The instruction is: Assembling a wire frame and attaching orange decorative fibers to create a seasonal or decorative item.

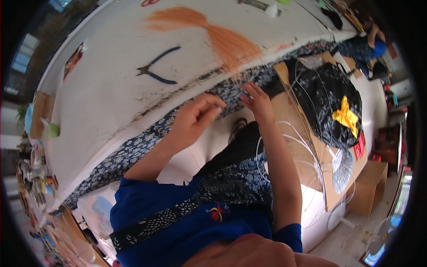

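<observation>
Head view: the left hand (203, 115) curls, thumb near forefinger; the right hand (257, 101) bends loosely; whether either pinches anything cannot be told. Beyond, an orange bundle (221, 39) and pliers (145, 70) lie on the table (104, 73).

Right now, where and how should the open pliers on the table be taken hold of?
Best by both dark handles of the pliers, likely from the right, with the left hand, which is nearer: the handles splay apart toward that side, while the metal head points left.
</observation>
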A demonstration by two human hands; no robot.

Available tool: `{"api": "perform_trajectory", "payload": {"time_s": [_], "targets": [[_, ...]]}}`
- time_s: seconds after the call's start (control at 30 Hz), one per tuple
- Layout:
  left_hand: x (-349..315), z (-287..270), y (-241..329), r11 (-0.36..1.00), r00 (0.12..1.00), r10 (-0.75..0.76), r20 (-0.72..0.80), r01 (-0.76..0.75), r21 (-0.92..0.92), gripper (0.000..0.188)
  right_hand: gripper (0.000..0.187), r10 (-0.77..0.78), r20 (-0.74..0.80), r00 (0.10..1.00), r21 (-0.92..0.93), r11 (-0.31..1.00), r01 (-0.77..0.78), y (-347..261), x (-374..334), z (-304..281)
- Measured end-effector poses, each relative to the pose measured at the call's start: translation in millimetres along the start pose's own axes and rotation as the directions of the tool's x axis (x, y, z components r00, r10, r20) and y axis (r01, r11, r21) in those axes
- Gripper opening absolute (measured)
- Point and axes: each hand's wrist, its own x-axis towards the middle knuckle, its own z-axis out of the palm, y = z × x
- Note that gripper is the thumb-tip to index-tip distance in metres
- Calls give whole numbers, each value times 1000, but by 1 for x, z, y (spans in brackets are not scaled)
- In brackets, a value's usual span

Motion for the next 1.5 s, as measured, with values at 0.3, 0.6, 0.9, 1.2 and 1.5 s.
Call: {"api": "perform_trajectory", "payload": {"time_s": [0.3,0.6,0.9,1.2,1.5], "targets": [[28,-54,27,910,993,103,-49,-75,408,9,19,46,117,992,124,990,-61,11,8,10],[118,-146,-11,609,994,7,-110,83,788,11,15,25,55,998,147,989,-33,0,-5,10],[196,-334,-104,341,874,98,-475,419,841,18,21,-670,207,713,-753,356,554,-46,-31,42],[261,-321,-104,304,893,75,-444,404,863,19,53,-587,686,430,-677,-299,673,-91,64,114],[322,-286,-76,250,930,43,-366,345,905,16,58,-404,705,583,-710,-398,582,-67,91,114]]}}
